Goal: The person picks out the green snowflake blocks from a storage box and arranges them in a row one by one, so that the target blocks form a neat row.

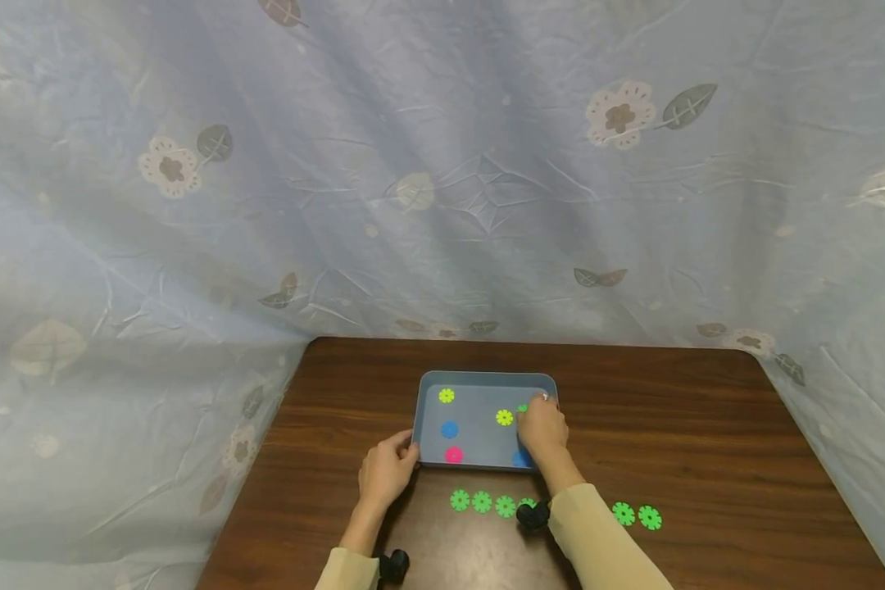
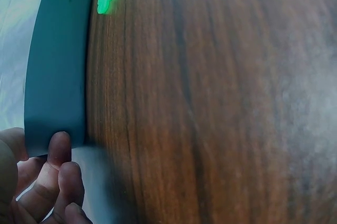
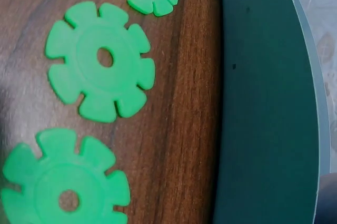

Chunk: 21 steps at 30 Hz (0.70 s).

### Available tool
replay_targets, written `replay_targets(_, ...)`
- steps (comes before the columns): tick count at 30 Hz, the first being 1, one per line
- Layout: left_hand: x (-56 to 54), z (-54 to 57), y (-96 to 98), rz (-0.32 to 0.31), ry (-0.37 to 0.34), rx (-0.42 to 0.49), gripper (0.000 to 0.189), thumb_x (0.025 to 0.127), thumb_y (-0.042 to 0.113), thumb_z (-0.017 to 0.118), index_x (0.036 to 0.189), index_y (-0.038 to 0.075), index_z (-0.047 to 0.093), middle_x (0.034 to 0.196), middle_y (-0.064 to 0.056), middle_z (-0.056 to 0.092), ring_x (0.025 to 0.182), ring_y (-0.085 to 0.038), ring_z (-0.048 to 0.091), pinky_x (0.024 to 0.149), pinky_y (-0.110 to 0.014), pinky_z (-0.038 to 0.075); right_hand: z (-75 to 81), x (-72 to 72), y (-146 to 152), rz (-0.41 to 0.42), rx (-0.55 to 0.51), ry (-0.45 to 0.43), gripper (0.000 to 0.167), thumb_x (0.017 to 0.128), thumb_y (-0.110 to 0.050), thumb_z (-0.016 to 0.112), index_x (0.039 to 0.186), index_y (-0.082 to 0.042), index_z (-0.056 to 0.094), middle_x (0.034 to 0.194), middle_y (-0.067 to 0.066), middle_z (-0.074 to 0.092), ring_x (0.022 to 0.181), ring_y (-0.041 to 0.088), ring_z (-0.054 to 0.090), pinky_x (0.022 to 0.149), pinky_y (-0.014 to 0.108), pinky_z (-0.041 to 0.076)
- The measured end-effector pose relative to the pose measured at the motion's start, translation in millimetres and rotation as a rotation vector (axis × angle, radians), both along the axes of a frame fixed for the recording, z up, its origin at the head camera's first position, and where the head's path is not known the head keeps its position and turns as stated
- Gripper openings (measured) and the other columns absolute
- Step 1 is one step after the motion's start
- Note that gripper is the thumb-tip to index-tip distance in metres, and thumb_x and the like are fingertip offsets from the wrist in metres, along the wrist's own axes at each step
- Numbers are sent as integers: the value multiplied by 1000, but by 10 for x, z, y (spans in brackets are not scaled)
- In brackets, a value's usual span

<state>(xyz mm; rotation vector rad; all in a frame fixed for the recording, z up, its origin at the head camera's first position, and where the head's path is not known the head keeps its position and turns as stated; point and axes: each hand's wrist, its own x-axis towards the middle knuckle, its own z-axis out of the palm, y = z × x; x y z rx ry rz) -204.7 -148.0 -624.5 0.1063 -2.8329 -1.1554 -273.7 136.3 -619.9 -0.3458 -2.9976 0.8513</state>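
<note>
A grey-blue rectangular tray (image 1: pixel 479 379) stands on the table, and my left hand (image 1: pixel 386 471) pinches its near left corner. In the left wrist view, fingertips (image 2: pixel 59 145) press the outside of the tray wall (image 2: pixel 58 66). My right hand (image 1: pixel 544 428) reaches into the tray's right side, fingers bent downward. A green notched disc (image 1: pixel 522 408) shows partly beside those fingers; whether they hold it is hidden. Also in the tray lie yellow discs (image 1: pixel 505 418), a blue disc (image 1: pixel 450 429), a pink disc (image 1: pixel 453 455) and another blue disc (image 1: pixel 521 459) partly behind the right hand.
In front of the tray, green flower-shaped discs (image 1: pixel 482 501) lie in a row on the brown wooden table (image 1: pixel 678 426). More green discs (image 1: pixel 637 515) lie right of the right forearm. A patterned curtain (image 1: pixel 442 205) hangs behind and at the sides of the table.
</note>
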Motion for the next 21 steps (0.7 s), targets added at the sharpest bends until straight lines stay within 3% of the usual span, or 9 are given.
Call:
replay_targets(3, 0, -5, 7, -4, 3, -1, 34, 97, 22, 67, 129, 12, 74, 64, 13, 65, 45, -9, 40, 42, -30, 31, 5, 3, 9, 0, -8, -3, 37, 96, -21, 68, 114, 10, 59, 106, 29, 62, 95, 52, 67, 74, 62, 54)
replay_targets(10, 0, -10, 6, -5, 5, 2, 35, 97, 23, 67, 129, 12, 74, 64, 14, 65, 46, -9, 41, 42, -31, 31, 19, 57, 42, 10, -108, 79, 17, 96, -16, 66, 109, -5, 65, 97, 17, 72, 86, 42, 69, 71, 56, 54)
replay_targets(16, -4, -7, -2, -1, 3, 5, 36, 96, 24, 66, 129, 12, 74, 65, 13, 66, 45, -9, 40, 42, -30, 30, 102, 143, 112, 30, -220, 183, 18, 95, -17, 72, 107, -4, 69, 86, 5, 72, 77, 28, 68, 72, 51, 53)
replay_targets(21, -3, -4, -13, 1, 2, 7, 36, 97, 24, 67, 129, 11, 74, 64, 14, 65, 45, -9, 40, 43, -31, 31, 140, 241, 229, 33, -275, 214, 20, 95, -19, 73, 109, -6, 69, 87, 3, 72, 72, 21, 63, 68, 43, 48)
